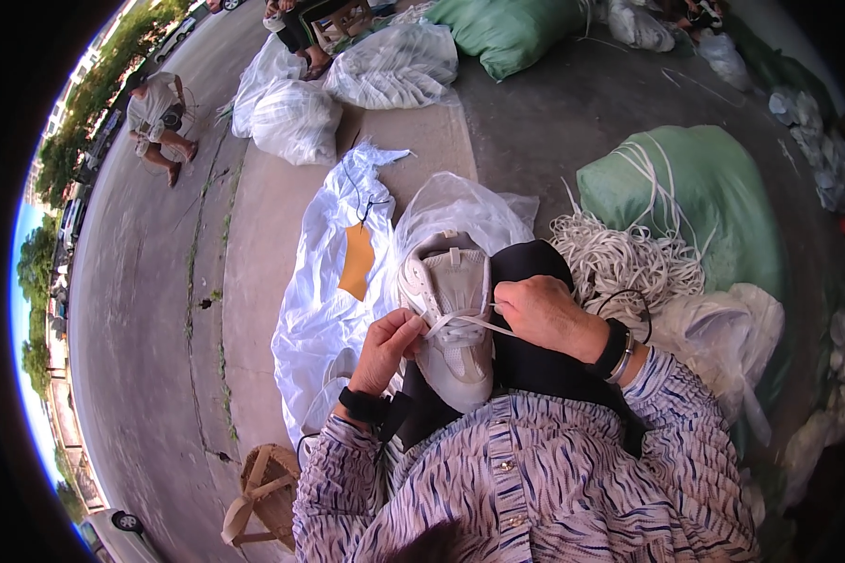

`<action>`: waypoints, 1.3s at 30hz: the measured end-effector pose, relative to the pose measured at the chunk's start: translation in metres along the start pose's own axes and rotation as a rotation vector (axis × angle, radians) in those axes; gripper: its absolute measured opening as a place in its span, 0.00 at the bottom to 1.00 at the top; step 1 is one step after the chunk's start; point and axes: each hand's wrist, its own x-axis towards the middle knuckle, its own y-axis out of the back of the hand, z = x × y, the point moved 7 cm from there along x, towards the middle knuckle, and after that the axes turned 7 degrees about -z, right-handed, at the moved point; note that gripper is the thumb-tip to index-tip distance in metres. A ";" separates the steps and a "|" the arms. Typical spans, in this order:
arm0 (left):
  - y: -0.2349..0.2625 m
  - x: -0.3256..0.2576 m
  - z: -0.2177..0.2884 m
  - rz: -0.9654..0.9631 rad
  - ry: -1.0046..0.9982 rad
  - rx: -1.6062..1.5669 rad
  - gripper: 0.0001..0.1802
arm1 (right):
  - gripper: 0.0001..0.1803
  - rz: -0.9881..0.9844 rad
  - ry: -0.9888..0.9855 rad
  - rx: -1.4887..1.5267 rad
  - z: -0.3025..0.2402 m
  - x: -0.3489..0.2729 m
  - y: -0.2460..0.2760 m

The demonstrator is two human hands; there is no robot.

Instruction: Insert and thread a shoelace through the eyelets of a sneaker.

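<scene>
A white and pale-grey sneaker rests across my lap, toe toward me and heel away. A flat white shoelace crosses its lower eyelets and runs out to the right. My left hand is closed at the sneaker's left edge, thumb and forefinger pinching the lace. On the other side my right hand pinches the lace as well, just off the sneaker's right edge. The upper eyelets and the tongue have no lace through them. My fingertips partly hide the lace ends.
Right of my knee lies a heap of white laces against a green sack. White plastic sheeting with an orange-yellow piece spreads on the left. Clear bags lie ahead; a seated person is far left. A wooden stool stands lower left.
</scene>
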 end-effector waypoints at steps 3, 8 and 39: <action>0.002 0.002 0.001 -0.028 0.015 -0.013 0.13 | 0.06 0.005 -0.012 -0.023 -0.003 0.001 -0.001; -0.004 -0.002 0.005 -0.081 -0.031 -0.012 0.11 | 0.05 -0.018 0.190 -0.142 -0.022 0.003 -0.004; -0.045 -0.007 0.122 0.014 -0.686 1.580 0.15 | 0.10 0.038 0.560 -0.465 -0.055 0.009 0.026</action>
